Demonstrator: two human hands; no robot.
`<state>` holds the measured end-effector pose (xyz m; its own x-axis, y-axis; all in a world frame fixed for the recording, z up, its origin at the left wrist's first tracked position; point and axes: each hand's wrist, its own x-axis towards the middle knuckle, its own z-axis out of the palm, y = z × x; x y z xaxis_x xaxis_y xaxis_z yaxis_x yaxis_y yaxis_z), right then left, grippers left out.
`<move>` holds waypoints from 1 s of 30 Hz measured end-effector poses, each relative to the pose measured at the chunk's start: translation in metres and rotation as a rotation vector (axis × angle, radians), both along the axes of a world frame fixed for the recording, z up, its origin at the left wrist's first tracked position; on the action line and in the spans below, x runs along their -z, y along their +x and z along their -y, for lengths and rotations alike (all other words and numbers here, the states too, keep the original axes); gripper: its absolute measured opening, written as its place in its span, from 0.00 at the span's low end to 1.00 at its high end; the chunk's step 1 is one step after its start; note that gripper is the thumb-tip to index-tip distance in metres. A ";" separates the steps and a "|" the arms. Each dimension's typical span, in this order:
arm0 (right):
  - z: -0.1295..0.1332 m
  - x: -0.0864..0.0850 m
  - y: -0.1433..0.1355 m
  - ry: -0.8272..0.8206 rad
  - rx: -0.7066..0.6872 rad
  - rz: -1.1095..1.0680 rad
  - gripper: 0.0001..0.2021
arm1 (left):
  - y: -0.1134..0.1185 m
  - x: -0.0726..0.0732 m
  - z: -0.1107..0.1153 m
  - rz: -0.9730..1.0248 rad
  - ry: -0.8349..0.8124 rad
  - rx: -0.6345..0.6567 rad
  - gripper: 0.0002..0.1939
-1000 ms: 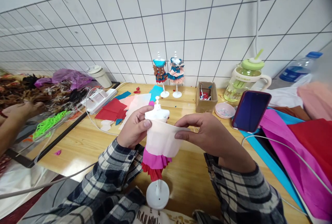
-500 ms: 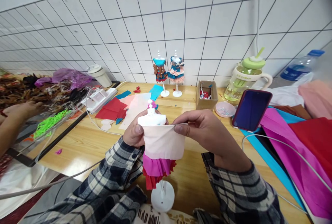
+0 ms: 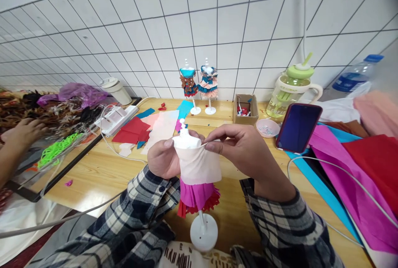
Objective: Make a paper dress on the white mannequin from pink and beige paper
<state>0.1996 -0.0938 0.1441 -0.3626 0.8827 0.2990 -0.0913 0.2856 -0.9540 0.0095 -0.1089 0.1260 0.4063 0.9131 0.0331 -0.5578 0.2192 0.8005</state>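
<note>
A small white dress form (image 3: 186, 139) on a round white base leans slightly in front of me. Pale pink cloth (image 3: 200, 166) wraps its chest, above a magenta and red ruffled skirt (image 3: 197, 195). My left hand (image 3: 163, 158) grips the form from its left side and back, its thumb at the shoulder; some fingers are hidden behind. Between thumb and fingertips, my right hand (image 3: 238, 146) pinches the cloth's top edge at the right.
Two dressed forms (image 3: 187, 81) stand by the wall beside a small cardboard box (image 3: 245, 108). A phone (image 3: 298, 128), green-lidded bottle (image 3: 290, 90) and coloured cloth (image 3: 351, 181) lie right. At left are a power strip (image 3: 116, 119), red cloth (image 3: 132, 130) and another person's hand (image 3: 23, 137).
The dress form has tilted, its base and skirt shifting right. My right hand has drawn the cloth's edge slightly up and left. The other person's hand at left has moved a little.
</note>
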 end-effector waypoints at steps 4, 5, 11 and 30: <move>0.001 -0.001 0.002 0.050 -0.011 0.011 0.03 | 0.000 0.003 0.001 0.039 -0.058 -0.015 0.23; 0.001 -0.001 0.003 0.075 -0.015 0.022 0.03 | 0.000 0.005 0.000 0.042 -0.067 -0.022 0.23; 0.001 -0.003 0.010 0.197 -0.049 0.157 0.05 | -0.002 0.005 0.000 -0.016 -0.055 -0.103 0.16; -0.005 0.003 0.005 0.260 -0.051 0.256 0.26 | 0.005 0.008 0.000 -0.265 -0.051 -0.018 0.10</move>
